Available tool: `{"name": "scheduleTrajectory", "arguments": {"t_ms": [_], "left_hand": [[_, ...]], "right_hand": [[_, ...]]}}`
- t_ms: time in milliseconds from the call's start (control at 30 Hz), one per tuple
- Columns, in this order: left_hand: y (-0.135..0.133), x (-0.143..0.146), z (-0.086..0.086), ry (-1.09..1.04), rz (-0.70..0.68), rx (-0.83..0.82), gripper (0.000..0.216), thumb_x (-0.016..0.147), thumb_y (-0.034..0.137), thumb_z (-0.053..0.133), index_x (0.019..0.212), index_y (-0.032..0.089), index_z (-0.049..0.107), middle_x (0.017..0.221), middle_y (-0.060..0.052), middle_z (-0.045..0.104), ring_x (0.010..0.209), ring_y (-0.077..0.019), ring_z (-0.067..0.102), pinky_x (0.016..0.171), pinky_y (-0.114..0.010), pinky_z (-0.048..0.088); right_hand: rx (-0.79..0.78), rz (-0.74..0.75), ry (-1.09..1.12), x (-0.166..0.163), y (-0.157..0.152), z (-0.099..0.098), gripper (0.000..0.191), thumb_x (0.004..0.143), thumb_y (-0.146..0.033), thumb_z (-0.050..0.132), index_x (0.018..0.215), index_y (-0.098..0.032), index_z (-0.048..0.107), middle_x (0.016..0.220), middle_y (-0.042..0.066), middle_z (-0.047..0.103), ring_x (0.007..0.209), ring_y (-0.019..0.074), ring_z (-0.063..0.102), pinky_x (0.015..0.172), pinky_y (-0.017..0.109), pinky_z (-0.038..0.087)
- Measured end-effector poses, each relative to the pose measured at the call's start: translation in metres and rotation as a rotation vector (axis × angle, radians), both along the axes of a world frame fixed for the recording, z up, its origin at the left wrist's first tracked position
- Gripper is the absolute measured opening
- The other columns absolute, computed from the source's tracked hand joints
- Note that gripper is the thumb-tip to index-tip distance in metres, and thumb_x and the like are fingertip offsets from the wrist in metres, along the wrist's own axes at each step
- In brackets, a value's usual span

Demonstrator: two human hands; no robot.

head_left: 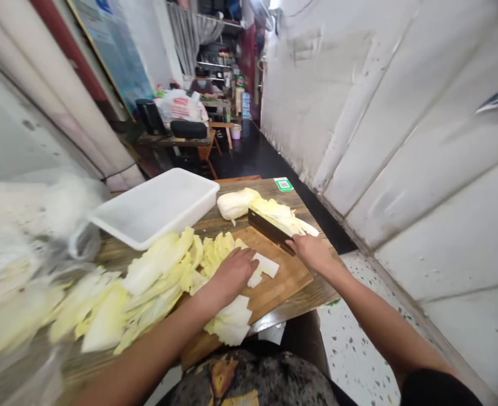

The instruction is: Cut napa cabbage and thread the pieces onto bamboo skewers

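Cabbage pieces point(232, 321), pale and cut into flat strips, are heaped on the near end of a wooden cutting board point(283, 276), and they are pressed down by the left hand point(232, 273), whose fingers are laid flat and slightly spread over them. A few white stem pieces point(266, 265) are seen just beyond its fingertips. The handle of a cleaver point(270, 228) is gripped by the right hand point(312, 251), fingers wrapped closed around it; the dark broad blade is held above the far part of the board, angled away toward the back of the desk. Behind the blade, an uncut cabbage portion point(236, 203) and some loose leaves point(285, 217) are laid on the desk point(308, 296), which is made of worn wooden planks.

To the left of the board, a long spread of yellow-green cabbage leaves point(156, 279) is piled across the desk, blurred toward the picture's left edge. A white plastic tub point(156, 206) is set behind this pile, near the desk's far left corner. A small green sticker point(283, 184) with a square code printed on it is fixed at the far edge of the desk; its writing cannot be read.

A white panelled wall point(401, 141) is seen along the right side. Farther back, a dark chair point(189, 129) and cluttered shelves point(215, 62) are seen; labels there are too small to read.
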State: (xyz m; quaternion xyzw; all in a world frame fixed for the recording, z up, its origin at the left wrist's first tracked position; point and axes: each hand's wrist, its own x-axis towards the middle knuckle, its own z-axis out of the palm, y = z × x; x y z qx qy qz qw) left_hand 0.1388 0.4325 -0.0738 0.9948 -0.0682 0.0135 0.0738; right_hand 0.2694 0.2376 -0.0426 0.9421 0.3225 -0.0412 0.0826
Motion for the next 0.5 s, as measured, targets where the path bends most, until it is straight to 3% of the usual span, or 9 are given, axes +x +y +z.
{"name": "scheduleTrajectory", "arguments": {"t_ms": [67, 200, 333, 500], "left_hand": [[0.017, -0.021, 0.012, -0.041, 0.187, 0.029, 0.034, 0.097, 0.015, 0.042, 0.124, 0.018, 0.063, 0.132, -0.011, 0.064, 0.124, -0.0237, 0.057, 0.107, -0.038, 0.043], [0.060, -0.051, 0.029, -0.090, 0.569, 0.107, 0.041, 0.097, 0.024, 0.036, 0.121, 0.004, 0.063, 0.115, -0.024, 0.069, 0.108, -0.0392, 0.063, 0.091, -0.052, 0.048], [0.086, -0.063, 0.032, -0.007, 0.670, 0.097, 0.037, 0.094, 0.033, 0.044, 0.112, 0.013, 0.069, 0.098, -0.016, 0.075, 0.095, -0.0371, 0.068, 0.078, -0.045, 0.053], [0.101, -0.068, 0.026, 0.041, 0.745, 0.107, 0.045, 0.094, 0.035, 0.041, 0.125, 0.011, 0.062, 0.109, -0.019, 0.073, 0.101, -0.0363, 0.068, 0.081, -0.044, 0.053]], "right_hand": [[-0.007, 0.003, 0.004, -0.014, -0.008, -0.005, 0.039, 0.104, -0.040, 0.037, 0.102, -0.014, 0.066, 0.087, 0.015, 0.075, 0.086, 0.0261, 0.074, 0.068, 0.028, 0.050], [-0.002, -0.022, 0.003, -0.027, -0.012, -0.011, 0.038, 0.105, -0.038, 0.036, 0.104, -0.014, 0.065, 0.085, 0.015, 0.075, 0.084, 0.0257, 0.074, 0.065, 0.028, 0.050], [0.012, -0.028, 0.007, -0.026, -0.009, -0.011, 0.036, 0.104, -0.038, 0.038, 0.103, -0.015, 0.065, 0.088, 0.015, 0.075, 0.087, 0.0251, 0.074, 0.067, 0.027, 0.049], [0.028, -0.039, 0.011, -0.028, -0.008, -0.011, 0.035, 0.104, -0.038, 0.038, 0.104, -0.015, 0.065, 0.087, 0.015, 0.075, 0.086, 0.0244, 0.074, 0.067, 0.027, 0.049]]}}
